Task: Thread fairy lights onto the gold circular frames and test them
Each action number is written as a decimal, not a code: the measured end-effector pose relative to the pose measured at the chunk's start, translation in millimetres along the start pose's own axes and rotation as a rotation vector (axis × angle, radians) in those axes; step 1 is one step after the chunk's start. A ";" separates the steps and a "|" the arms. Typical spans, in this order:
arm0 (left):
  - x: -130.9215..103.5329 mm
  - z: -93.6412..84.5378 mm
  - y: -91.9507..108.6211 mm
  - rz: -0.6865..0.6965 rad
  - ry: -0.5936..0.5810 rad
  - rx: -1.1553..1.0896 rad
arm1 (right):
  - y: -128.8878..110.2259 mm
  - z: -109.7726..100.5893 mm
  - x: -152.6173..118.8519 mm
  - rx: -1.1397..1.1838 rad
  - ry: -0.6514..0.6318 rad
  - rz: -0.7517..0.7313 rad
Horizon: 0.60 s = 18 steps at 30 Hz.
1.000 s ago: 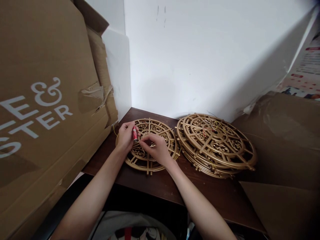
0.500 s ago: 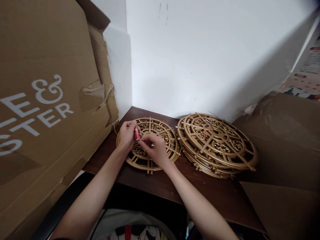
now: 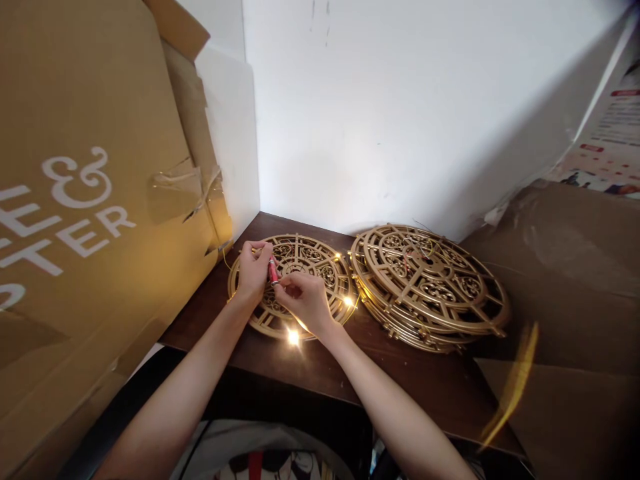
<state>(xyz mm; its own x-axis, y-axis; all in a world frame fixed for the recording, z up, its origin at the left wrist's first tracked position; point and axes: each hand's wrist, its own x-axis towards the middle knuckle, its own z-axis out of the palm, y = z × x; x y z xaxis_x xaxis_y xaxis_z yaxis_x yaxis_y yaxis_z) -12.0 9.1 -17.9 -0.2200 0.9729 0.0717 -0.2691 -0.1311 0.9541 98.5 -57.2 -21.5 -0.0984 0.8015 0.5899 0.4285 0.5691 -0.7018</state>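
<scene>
Over the left part of a round gold openwork frame (image 3: 300, 237), my left hand (image 3: 254, 270) pinches a small red cylinder, which looks like a battery (image 3: 273, 271), by its upper end. My right hand (image 3: 306, 301) has its thumb and fingertips closed at the cylinder's lower end; whatever lies between them is too small to make out. Bright warm lights (image 3: 293, 338) glow along the frame's front and right rim. A thin yellow wire (image 3: 225, 259) loops off its left edge.
A stack of similar gold frames (image 3: 430, 287) stands on the dark brown table (image 3: 320, 373) at the right. A large printed cardboard box (image 3: 100, 280) rises at the left, and another box (image 3: 565, 267) at the right. A white wall (image 3: 375, 113) is behind.
Several lights on the frame's rim have come on, casting a yellow glow on the left box and a streak at the lower right. Both hands stay at the red cylinder. The view has shifted slightly.
</scene>
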 end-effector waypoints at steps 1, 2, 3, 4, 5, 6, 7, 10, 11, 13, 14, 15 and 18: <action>-0.1 0.0 -0.3 0.000 -0.004 0.000 | 0.1 0.1 -0.2 -0.001 -0.006 0.004; -0.3 0.1 -0.3 -0.002 -0.009 0.002 | 0.3 0.2 -0.4 -0.007 -0.013 0.009; -0.5 0.1 -0.2 -0.003 -0.013 0.005 | 0.6 0.2 -0.6 -0.016 -0.021 0.016; -0.7 0.2 0.1 -0.003 -0.015 0.010 | 0.9 0.2 -0.8 -0.025 -0.029 0.023; -0.9 0.2 0.4 -0.003 -0.016 0.016 | 1.2 0.2 -0.9 -0.033 -0.035 0.027; -1.0 0.2 0.6 -0.002 -0.017 0.023 | 1.5 0.1 -1.1 -0.038 -0.041 0.029; -1.0 0.2 0.8 -0.002 -0.017 0.028 | 1.8 0.0 -1.2 -0.043 -0.045 0.029; -0.8 -0.1 0.6 -0.007 -0.017 0.035 | 2.2 -0.3 -1.4 -0.052 -0.051 0.023; -0.6 -0.2 0.3 -0.008 -0.018 0.035 | 2.2 -0.3 -1.4 -0.056 -0.052 0.020; -0.4 -0.6 -0.3 -0.003 -0.025 0.036 | 2.4 -0.1 -1.5 -0.068 -0.053 0.017; -0.3 -0.8 -0.5 0.001 -0.029 0.038 | 2.6 0.0 -1.5 -0.075 -0.053 0.018; -0.2 -0.9 -0.7 0.002 -0.033 0.040 | 2.9 0.2 -1.6 -0.082 -0.054 0.021; -0.1 -1.2 -0.8 -0.004 -0.038 0.045 | 4.3 0.7 -2.0 -0.100 -0.069 0.024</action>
<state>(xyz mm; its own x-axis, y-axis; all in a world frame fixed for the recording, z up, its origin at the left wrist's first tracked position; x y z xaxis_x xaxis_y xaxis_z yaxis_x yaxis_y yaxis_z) -12.9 8.9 -18.9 -0.1833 0.9800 0.0779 -0.2269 -0.1193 0.9666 99.9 -56.2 -26.0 -0.1467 0.8275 0.5420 0.5185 0.5309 -0.6703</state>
